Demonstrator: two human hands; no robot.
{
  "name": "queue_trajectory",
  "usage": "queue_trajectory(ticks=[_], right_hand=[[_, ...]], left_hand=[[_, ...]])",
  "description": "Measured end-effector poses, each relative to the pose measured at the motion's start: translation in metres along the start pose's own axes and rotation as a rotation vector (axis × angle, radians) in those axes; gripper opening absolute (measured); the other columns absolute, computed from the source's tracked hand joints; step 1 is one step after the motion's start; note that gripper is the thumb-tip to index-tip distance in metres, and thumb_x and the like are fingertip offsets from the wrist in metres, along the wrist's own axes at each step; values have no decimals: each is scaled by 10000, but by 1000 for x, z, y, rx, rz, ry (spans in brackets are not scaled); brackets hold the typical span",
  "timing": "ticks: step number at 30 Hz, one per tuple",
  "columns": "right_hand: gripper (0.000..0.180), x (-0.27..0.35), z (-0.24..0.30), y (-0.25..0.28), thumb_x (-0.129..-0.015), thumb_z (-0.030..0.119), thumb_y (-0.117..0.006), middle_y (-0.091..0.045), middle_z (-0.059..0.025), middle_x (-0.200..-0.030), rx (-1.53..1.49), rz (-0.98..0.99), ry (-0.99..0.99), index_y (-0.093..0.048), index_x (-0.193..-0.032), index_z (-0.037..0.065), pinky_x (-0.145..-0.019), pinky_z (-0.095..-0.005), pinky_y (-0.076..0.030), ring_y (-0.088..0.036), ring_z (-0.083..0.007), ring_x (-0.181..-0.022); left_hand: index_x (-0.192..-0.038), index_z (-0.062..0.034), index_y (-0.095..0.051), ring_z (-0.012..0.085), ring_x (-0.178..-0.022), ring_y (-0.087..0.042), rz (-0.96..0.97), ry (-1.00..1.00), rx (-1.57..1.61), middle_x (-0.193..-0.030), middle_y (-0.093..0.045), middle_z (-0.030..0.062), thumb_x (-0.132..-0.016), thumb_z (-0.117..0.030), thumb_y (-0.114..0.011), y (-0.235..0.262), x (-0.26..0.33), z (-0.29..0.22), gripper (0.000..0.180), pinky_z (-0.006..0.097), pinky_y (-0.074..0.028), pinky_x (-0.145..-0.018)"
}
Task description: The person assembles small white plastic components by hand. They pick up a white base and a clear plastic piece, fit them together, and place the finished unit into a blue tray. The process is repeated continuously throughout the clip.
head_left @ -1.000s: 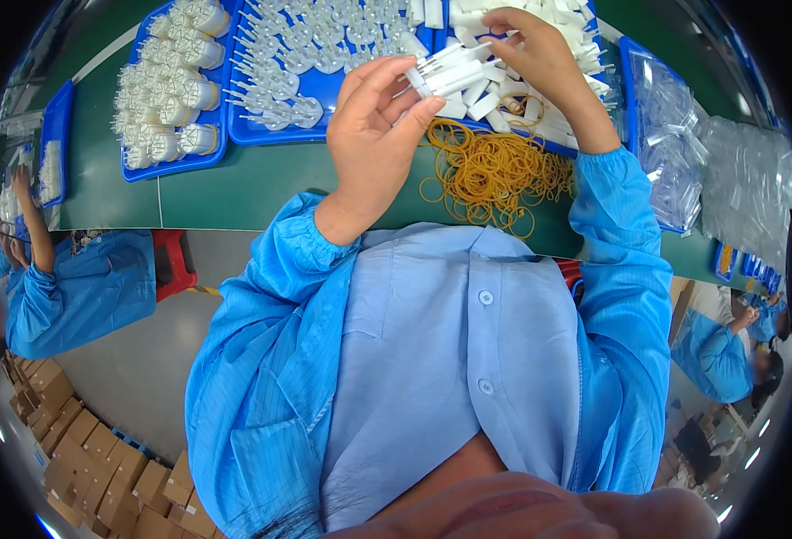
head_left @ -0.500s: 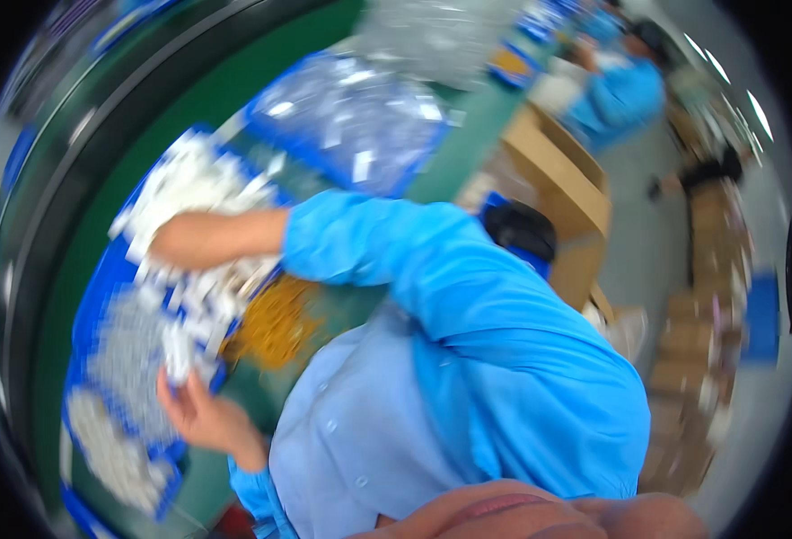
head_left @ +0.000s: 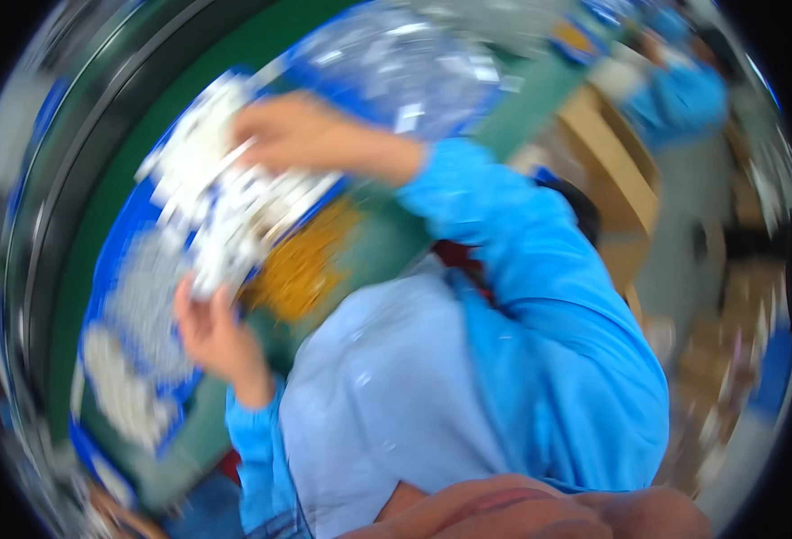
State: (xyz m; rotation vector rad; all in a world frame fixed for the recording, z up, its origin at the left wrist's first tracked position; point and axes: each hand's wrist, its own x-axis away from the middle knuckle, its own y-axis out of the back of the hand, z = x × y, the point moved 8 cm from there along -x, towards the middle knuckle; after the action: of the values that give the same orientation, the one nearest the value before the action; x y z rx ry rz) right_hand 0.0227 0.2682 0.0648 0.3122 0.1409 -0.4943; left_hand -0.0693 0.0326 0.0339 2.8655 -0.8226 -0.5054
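My left hand (head_left: 224,337) is raised palm-up near the front of the blue trays, its thumb and fingers closed on a small white plastic part (head_left: 206,280). My right hand (head_left: 293,135) hovers over a heap of white plastic pieces (head_left: 200,144), smeared by motion. At its fingertips a slim white piece (head_left: 240,153) shows, pinched between them. Beside the heap, a pile of small orange-brown pieces (head_left: 302,265) lies on the green table. Clear greyish parts (head_left: 147,301) fill the tray area left of my left hand.
Off-white parts (head_left: 122,386) lie at the near left. Beyond the heap stands a blue tray of clear plastic pieces (head_left: 396,63). An open cardboard box (head_left: 616,162) is at the right. A co-worker in blue (head_left: 679,99) sits farther along the green table (head_left: 526,112).
My right hand has come up out of the white heap, now with a slim white piece at its fingertips. My left hand keeps its white part. The whole view has shifted.
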Motion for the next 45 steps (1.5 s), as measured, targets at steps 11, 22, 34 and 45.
queue_trajectory(ticks=[11,22,34,45], right_hand=[[209,23,5,-11,-847,37,-683,-647,-23,-848,-111,-8,16,-669,-1054,16,-623,-199,-475,-578,-70,-703],[184,19,21,-55,-896,77,-627,-674,-70,-906,-135,227,-4,-693,-1051,3,-649,-218,-508,-608,-87,-700],[228,16,27,-59,-817,34,-686,-678,-64,-955,39,266,203,-699,-1044,21,-765,-251,-462,-597,-125,-870],[157,24,32,-79,-786,48,-714,-670,-48,-874,102,161,270,-728,-942,43,-750,-266,-461,-598,-136,-840]], left_hand=[[-1139,16,-620,197,-1058,-575,39,-225,212,-1133,-524,104,-733,58,-743,1,0,-8,427,309,-531,-939],[-1171,5,-617,180,-989,-577,133,-389,-159,-1125,-525,94,-722,60,-756,1,1,-17,474,277,-548,-850],[-1188,54,-575,230,-1101,-564,176,-188,349,-1183,-467,116,-773,121,-681,4,-1,5,434,367,-560,-929],[-1183,50,-582,257,-1138,-553,186,-172,437,-1254,-455,125,-773,120,-678,7,2,4,427,391,-520,-978]])
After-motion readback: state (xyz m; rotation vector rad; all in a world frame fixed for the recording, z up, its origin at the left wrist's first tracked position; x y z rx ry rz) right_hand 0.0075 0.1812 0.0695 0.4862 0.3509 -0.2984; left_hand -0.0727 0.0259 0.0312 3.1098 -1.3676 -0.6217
